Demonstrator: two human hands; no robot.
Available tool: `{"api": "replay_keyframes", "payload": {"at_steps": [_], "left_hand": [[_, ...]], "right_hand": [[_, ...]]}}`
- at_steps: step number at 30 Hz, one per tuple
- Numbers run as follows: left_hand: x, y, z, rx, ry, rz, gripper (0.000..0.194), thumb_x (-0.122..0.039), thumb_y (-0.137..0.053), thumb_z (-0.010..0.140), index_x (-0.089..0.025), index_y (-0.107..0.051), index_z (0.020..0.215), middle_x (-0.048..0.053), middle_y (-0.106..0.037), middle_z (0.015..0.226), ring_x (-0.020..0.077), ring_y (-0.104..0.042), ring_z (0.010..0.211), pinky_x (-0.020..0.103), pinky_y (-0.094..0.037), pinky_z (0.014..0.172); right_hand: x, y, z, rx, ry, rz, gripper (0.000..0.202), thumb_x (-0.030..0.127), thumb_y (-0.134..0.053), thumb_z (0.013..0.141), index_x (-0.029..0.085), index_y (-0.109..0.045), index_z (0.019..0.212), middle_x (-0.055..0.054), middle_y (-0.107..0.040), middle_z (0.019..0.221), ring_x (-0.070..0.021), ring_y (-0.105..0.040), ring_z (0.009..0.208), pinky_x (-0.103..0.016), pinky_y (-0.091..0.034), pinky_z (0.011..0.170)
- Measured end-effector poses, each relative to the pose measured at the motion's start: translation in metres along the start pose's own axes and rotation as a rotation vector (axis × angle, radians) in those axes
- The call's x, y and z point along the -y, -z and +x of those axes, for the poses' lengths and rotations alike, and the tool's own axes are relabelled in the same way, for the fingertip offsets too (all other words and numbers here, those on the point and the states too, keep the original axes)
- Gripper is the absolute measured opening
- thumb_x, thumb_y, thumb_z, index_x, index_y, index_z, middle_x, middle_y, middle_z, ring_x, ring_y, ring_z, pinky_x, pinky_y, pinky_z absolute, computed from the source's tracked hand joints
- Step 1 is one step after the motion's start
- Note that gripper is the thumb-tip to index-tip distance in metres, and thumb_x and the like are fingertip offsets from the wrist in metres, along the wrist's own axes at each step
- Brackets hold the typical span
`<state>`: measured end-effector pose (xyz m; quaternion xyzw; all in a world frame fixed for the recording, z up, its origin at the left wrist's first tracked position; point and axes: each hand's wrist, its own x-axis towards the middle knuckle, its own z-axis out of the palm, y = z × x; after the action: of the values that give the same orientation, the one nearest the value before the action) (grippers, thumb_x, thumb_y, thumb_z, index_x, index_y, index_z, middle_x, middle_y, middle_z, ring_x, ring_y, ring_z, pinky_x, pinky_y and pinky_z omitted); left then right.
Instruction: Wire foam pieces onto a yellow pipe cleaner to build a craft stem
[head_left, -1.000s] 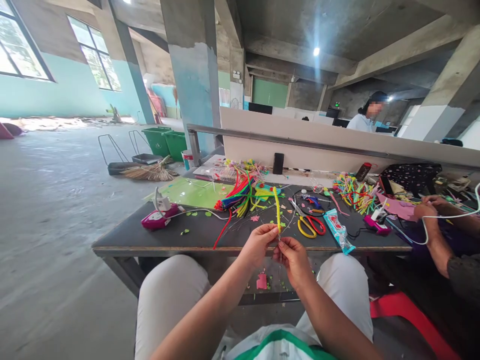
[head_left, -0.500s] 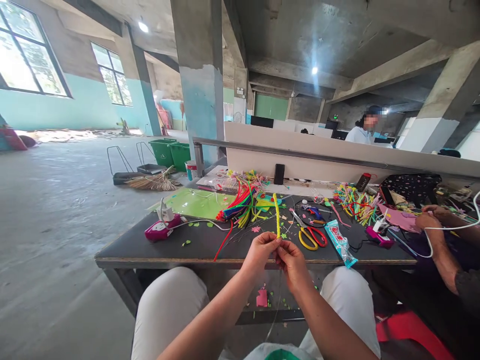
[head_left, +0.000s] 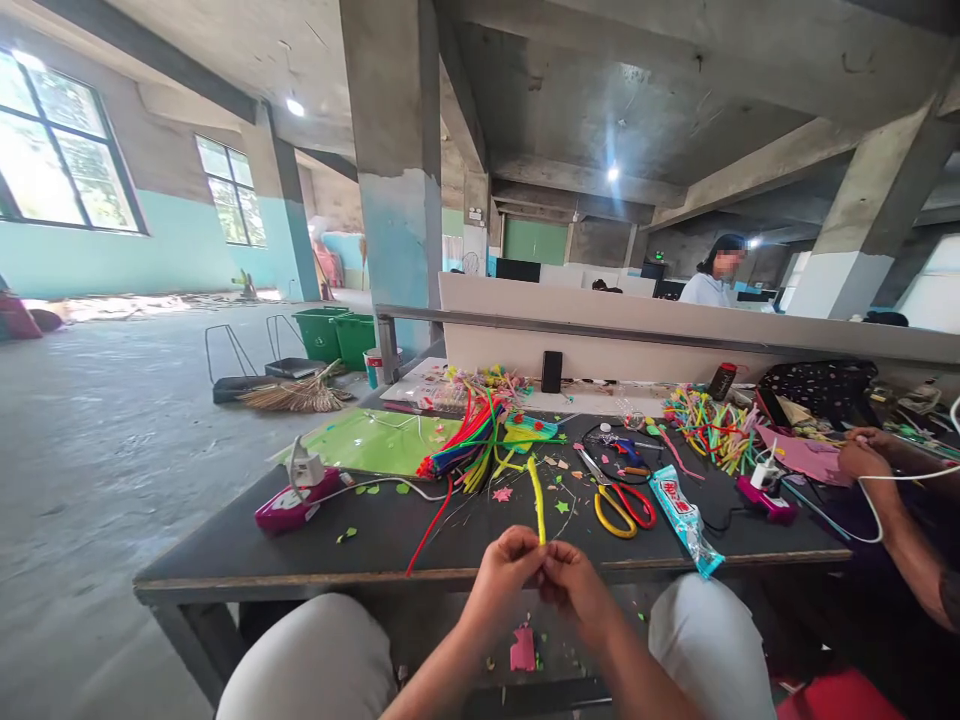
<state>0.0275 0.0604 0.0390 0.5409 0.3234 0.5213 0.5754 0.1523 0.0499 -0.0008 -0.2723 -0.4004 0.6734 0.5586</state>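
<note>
- Your left hand (head_left: 504, 575) and right hand (head_left: 579, 588) have come together at the bottom end of the yellow fuzzy stem (head_left: 537, 500).
- Your left fingers are closed on that end; your right fingers are pinched against them, though what they grip is hidden.
- The stem stands nearly upright above your hands, in front of the surface (head_left: 450, 545), so both hands are taken up at one small spot.
- Beyond it lie the scissors (head_left: 616, 508), blades apart, with the blue wrapper (head_left: 681, 515) to their right and the bundle of coloured stems (head_left: 469, 440) to the left.
</note>
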Motion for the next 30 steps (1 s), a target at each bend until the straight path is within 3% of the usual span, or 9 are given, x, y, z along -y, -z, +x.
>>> {"api": "replay_keyframes", "payload": {"at_steps": [5,10,15,23,30], "left_hand": [[0.005,-0.002,-0.009,-0.008,0.026,0.087,0.024,-0.034,-0.069,0.066,-0.015,-0.057,0.06,-0.001,-0.05,0.066,0.0098,-0.049,0.05,0.023,-0.042,0.047],[-0.002,-0.003,-0.013,-0.09,-0.038,0.189,0.025,-0.034,-0.067,0.069,-0.016,-0.055,0.056,-0.002,-0.047,0.061,0.01,-0.044,0.052,0.021,-0.037,0.047],[0.006,0.001,-0.02,-0.152,-0.052,0.245,0.025,-0.031,-0.065,0.07,-0.017,-0.053,0.054,-0.001,-0.047,0.059,0.0115,-0.046,0.055,0.022,-0.038,0.052],[0.015,0.012,-0.015,-0.099,-0.031,0.248,0.029,-0.03,-0.065,0.071,-0.017,-0.049,0.051,-0.002,-0.045,0.057,0.0108,-0.043,0.056,0.021,-0.035,0.053],[0.01,0.014,-0.016,-0.073,0.02,0.238,0.025,-0.029,-0.065,0.07,-0.016,-0.053,0.053,-0.002,-0.045,0.055,0.0105,-0.042,0.055,0.021,-0.034,0.052]], "right_hand": [[-0.019,0.009,-0.01,-0.032,-0.009,0.003,0.024,0.038,-0.071,0.074,0.017,-0.062,0.072,0.002,-0.053,0.059,-0.0072,-0.038,0.047,-0.02,-0.026,0.046],[-0.016,-0.001,-0.019,-0.163,0.14,-0.306,0.023,0.043,-0.066,0.076,0.02,-0.065,0.075,0.002,-0.054,0.059,-0.011,-0.044,0.053,-0.021,-0.033,0.049],[-0.015,-0.008,-0.025,-0.242,0.226,-0.548,0.024,0.044,-0.063,0.078,0.021,-0.068,0.075,0.0,-0.058,0.062,-0.0134,-0.048,0.055,-0.022,-0.035,0.049],[-0.019,-0.008,-0.025,-0.204,0.122,-0.505,0.032,0.047,-0.06,0.081,0.019,-0.06,0.065,0.004,-0.052,0.052,-0.0081,-0.037,0.039,-0.022,-0.025,0.041],[-0.021,-0.011,-0.028,-0.203,0.12,-0.453,0.031,0.047,-0.06,0.08,0.019,-0.057,0.066,0.005,-0.049,0.051,-0.0078,-0.035,0.041,-0.022,-0.026,0.043]]}}
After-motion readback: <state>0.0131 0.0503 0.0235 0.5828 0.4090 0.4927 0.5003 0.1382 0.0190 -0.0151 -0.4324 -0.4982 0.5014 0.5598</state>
